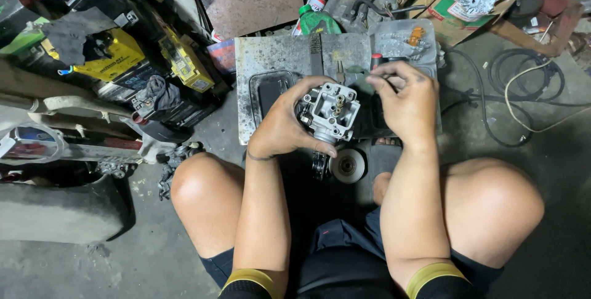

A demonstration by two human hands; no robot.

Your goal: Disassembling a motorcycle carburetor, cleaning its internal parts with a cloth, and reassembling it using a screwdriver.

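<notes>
My left hand grips a grey metal carburettor body, held open side up so its brass jets show. My right hand hovers just to the right of it, fingers pinched together near the top edge; whether a small part sits between them I cannot tell. Both hands are above a worn metal sheet lying on the floor between my knees. A round metal disc-shaped part lies below the carburettor.
A dark rectangular tray rests on the sheet. A green bottle and engine parts stand behind it. Yellow-and-black batteries and clutter crowd the left. Black and pale cables coil on the concrete floor at right.
</notes>
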